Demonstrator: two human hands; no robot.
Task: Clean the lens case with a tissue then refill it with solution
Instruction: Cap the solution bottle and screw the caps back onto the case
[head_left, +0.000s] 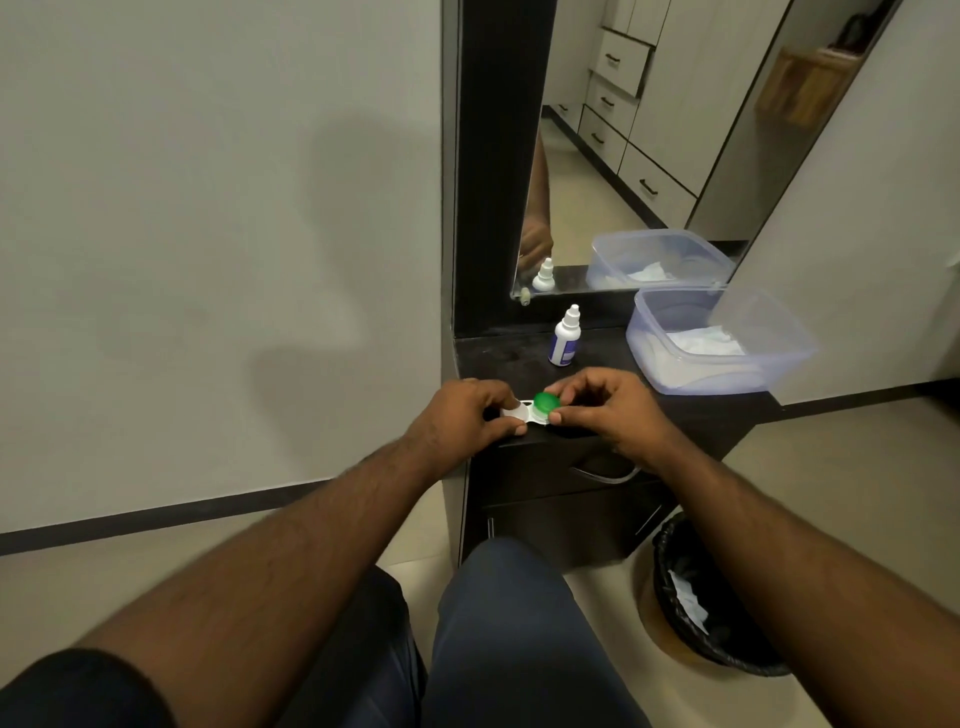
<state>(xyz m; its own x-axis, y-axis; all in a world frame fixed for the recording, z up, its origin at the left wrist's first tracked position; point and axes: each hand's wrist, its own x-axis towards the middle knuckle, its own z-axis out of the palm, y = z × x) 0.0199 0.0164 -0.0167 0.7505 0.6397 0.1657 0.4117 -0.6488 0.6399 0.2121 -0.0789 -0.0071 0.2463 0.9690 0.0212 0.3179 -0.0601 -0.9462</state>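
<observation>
A white lens case (524, 414) with one white cap and one green cap (546, 402) is held just above the front edge of a dark cabinet top (509, 358). My left hand (460, 415) grips the white-capped end of the case. My right hand (605, 410) pinches the green cap between thumb and fingers. A small white solution bottle (563, 338) with a blue label stands upright behind the hands. Tissues (704, 340) lie in a clear plastic tub (727, 369) at the right of the cabinet top.
A mirror (623, 156) stands behind the cabinet top and reflects the bottle and tub. Below are a drawer with a metal handle (608, 473) and a bin with a black liner (711, 597) holding crumpled tissue. A plain wall lies to the left.
</observation>
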